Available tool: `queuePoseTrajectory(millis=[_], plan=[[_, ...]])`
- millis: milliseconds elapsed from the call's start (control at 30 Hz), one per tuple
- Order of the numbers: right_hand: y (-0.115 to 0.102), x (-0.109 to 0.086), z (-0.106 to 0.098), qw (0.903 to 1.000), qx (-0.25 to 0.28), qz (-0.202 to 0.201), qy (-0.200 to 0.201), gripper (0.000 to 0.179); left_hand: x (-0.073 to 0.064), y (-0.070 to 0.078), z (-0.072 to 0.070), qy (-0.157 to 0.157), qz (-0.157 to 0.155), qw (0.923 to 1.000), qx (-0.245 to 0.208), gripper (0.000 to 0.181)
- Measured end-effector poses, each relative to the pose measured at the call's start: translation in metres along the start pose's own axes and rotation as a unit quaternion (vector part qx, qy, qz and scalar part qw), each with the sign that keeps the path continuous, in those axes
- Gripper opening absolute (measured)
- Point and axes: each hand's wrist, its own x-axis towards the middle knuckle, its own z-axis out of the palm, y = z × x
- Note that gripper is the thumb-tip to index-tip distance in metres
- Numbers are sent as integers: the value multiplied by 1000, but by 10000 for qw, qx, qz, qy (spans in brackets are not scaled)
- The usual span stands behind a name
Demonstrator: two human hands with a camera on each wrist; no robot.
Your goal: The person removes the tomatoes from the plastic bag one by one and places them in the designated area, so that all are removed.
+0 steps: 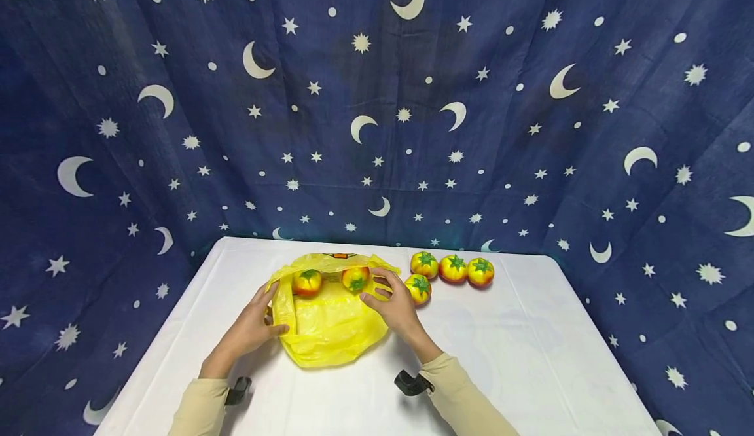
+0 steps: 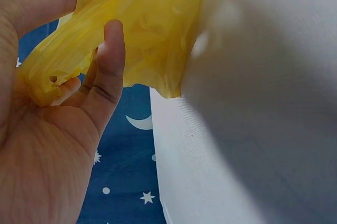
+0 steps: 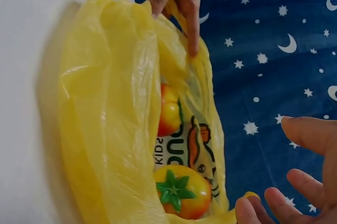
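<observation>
A thin yellow plastic bag [image 1: 336, 331] lies on the table with its mouth held apart. Inside it are two red-and-yellow tomatoes with green star-shaped tops, one on the left [image 1: 307, 283] and one on the right [image 1: 356, 279]. At the bag's left side my left hand [image 1: 250, 325] grips the bag's edge, and the plastic runs across its palm [image 2: 58, 129]. By the right edge of the mouth, beside the right tomato [image 3: 184, 191], is my right hand [image 1: 397, 305]. Its fingers are spread and loosely bent, with one or more fingertips against the bag's rim.
Right of the bag, several more tomatoes [image 1: 453, 269] sit in a group, the closest [image 1: 418, 289] just behind my right hand. They stand on a white-covered table [image 1: 501, 357]. A dark blue cloth [image 1: 377, 128] with moons and stars hangs behind and beside it.
</observation>
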Motion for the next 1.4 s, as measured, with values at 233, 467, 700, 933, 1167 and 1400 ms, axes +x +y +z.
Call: queuePoseTrajectory(millis=[233, 467, 700, 933, 1167, 1400], plan=[[31, 20, 9, 9996, -280, -100, -4, 58, 1, 0, 0, 13, -71, 10000, 15, 101], [36, 32, 13, 9975, -708, 26, 46, 58, 3, 0, 2, -11, -102, 9999, -17, 101], [40, 43, 17, 9920, -1247, 54, 167, 57, 3, 0, 2, -6, -84, 10000, -24, 101], [44, 51, 22, 9834, -1754, 263, 391, 57, 5, 0, 1, 7, -65, 10000, -41, 102], [48, 54, 28, 9811, -1820, 305, 585, 56, 4, 0, 1, -18, -99, 9999, -10, 101], [53, 60, 34, 9764, -1973, 386, 782, 60, 3, 0, 1, -9, -68, 10000, -48, 100]])
